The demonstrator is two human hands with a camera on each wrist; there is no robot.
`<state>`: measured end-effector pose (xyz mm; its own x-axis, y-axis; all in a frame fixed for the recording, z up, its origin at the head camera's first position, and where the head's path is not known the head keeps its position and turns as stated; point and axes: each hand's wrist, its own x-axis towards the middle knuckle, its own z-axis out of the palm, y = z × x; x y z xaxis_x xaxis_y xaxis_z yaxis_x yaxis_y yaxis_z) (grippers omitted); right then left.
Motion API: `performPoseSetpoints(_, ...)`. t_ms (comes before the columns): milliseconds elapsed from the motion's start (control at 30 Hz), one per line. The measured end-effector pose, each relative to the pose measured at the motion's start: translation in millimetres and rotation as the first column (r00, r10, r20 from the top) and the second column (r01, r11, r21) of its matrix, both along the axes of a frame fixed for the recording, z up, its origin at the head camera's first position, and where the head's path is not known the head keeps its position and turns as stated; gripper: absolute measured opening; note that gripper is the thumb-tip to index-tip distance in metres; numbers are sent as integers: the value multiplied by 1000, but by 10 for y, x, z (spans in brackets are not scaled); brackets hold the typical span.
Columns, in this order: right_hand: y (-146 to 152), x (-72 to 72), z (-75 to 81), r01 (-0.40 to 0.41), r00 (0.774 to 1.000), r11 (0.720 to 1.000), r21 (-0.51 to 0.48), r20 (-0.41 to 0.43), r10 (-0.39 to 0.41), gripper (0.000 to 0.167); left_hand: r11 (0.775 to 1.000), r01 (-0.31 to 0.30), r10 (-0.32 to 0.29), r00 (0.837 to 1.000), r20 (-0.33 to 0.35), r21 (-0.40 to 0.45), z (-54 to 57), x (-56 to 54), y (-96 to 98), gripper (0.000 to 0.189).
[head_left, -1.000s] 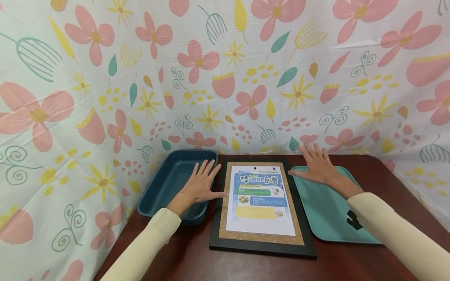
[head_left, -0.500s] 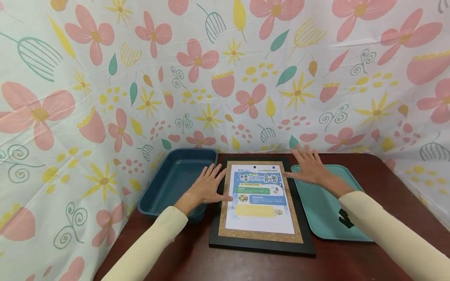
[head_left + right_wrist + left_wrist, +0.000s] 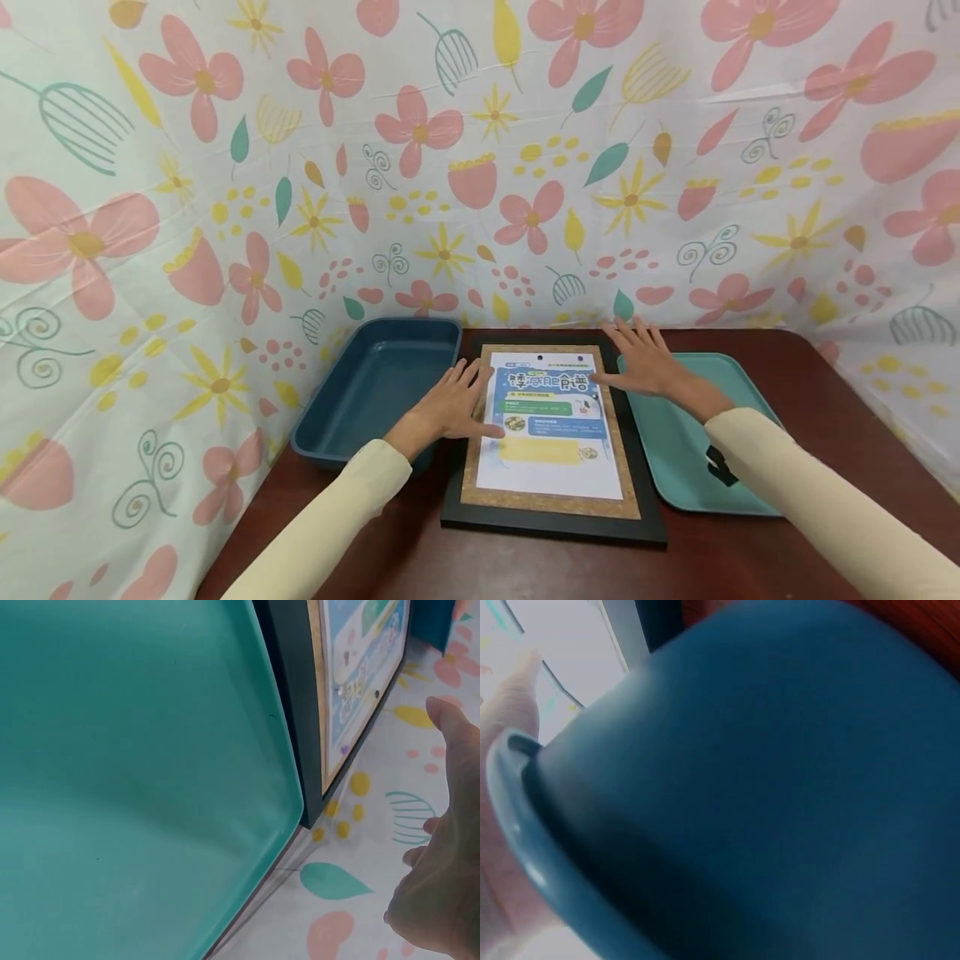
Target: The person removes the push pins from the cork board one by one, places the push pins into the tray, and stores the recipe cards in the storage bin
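In the head view a black-framed cork board lies on the table with a printed sheet on it. Two pins show near the sheet's top edge. My left hand is spread over the board's left side, fingers fairly straight, holding nothing. Over the board's upper right edge hovers my right hand, thumb out and fingers extended, also holding nothing. Whether either hand touches the frame cannot be told. The right wrist view shows the right hand apart from the teal tray.
A deep blue tub stands left of the board, under the left forearm. The teal tray lies to the right, beneath the right arm. A flower-patterned cloth hangs behind the dark red table.
My left hand has moved right, from over the tub toward the board. My right hand has shifted left from the tray toward the board's edge. The board and containers stay put.
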<state>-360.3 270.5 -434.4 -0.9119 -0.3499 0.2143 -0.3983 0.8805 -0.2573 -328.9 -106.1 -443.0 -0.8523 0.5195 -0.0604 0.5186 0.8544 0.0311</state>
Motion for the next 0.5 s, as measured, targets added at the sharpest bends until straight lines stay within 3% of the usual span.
performPoseSetpoints(133,-13,-24,-40,-33,999,999,-13,-3,33,108,1000,-7,7,1000,3,-22,-4,11,52,118)
performPoseSetpoints(500,-113,-121,-121,-58,998,998,-5,14,58,106,1000,-16,14,997,73,26,-24,17,200,115)
